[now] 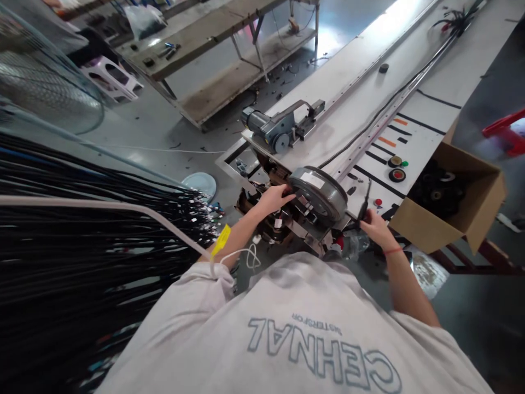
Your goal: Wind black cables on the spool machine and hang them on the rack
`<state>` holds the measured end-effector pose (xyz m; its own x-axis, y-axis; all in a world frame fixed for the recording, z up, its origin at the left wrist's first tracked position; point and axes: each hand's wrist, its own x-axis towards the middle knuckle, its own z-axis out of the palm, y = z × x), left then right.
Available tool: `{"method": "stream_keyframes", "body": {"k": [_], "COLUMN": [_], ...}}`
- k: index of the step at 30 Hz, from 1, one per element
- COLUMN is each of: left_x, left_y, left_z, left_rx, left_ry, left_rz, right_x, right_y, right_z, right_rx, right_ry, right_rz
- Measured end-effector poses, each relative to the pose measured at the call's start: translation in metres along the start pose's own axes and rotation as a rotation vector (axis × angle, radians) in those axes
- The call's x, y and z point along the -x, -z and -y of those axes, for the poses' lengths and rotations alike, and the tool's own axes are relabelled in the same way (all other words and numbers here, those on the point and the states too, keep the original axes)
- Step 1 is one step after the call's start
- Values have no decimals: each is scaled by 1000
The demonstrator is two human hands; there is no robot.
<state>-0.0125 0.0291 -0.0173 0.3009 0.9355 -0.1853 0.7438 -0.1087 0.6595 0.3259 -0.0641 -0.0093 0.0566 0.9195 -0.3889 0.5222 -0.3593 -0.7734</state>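
The round gray motor housing [318, 192] sits between both hands. The left hand [274, 198] rests against its left rim, fingers curled. The right hand [375, 225], just right of it, appears closed on a thin black cable [363, 205] standing upright.

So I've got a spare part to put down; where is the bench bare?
Bare: the white benchtop between the grey motor unit and the black cable. Crowded: around the round machine, where the left hand and right hand work, and the cardboard box.
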Motion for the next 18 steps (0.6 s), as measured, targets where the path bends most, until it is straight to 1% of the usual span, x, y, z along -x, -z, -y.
{"method": "stream_keyframes", "body": {"k": [1, 2, 3, 4, 5, 6, 7, 8, 9, 10, 11, 12, 13, 15, 16, 17, 18], "left_x": [-1, -1, 0, 0, 1, 2, 3, 3, 4, 4, 3, 2, 1, -3, -5, -7, -9], "left_y": [3, 4, 3, 3, 2, 3, 4, 5, 8, 10, 13, 14, 14, 10, 5, -1, -7], "left_z": [4, 6, 6, 5, 3, 0, -4, -7, -10, -12, -12, -12, -12, -9, -7, -6, -6], "left_rx": [6, -4, -19, -28, -38, -49, -63, -79, -94, -102, -101, -93, -77, -30, -7, 14, 43], "left_ry": [-8, -14, -21, -26, -33, -39, -40, -35, -26, -17, -10, -6, -4, 29, 66, 108, 147], "left_rz": [15, 32, 45, 51, 48, 36, 22, 9, 0, 4, 22, 53, 95, 186, 227, 260, 285], "right_x": [17, 32, 42, 47, 46, 40, 30, 19, 9, 2, -1, 2, 10, 35, 46, 54, 58], "right_y": [-6, -15, -29, -46, -65, -85, -103, -119, -131, -139, -140, -137, -129, -103, -88, -73, -59], "right_z": [10, 22, 34, 46, 56, 66, 73, 79, 82, 83, 82, 78, 72, 55, 45, 35, 24], "right_rx": [-144, -286, -417, -532, -621, -679, -702, -692, -656, -603, -544, -494, -463, -461, -484, -507, -509], "right_ry": [110, 191, 227, 220, 182, 123, 52, -17, -75, -118, -141, -136, -96, 49, 119, 156, 147], "right_rz": [135, 314, 527, 732, 913, 1053, 1141, 1166, 1118, 1023, 922, 844, 797, 754, 684, 562, 402]}}
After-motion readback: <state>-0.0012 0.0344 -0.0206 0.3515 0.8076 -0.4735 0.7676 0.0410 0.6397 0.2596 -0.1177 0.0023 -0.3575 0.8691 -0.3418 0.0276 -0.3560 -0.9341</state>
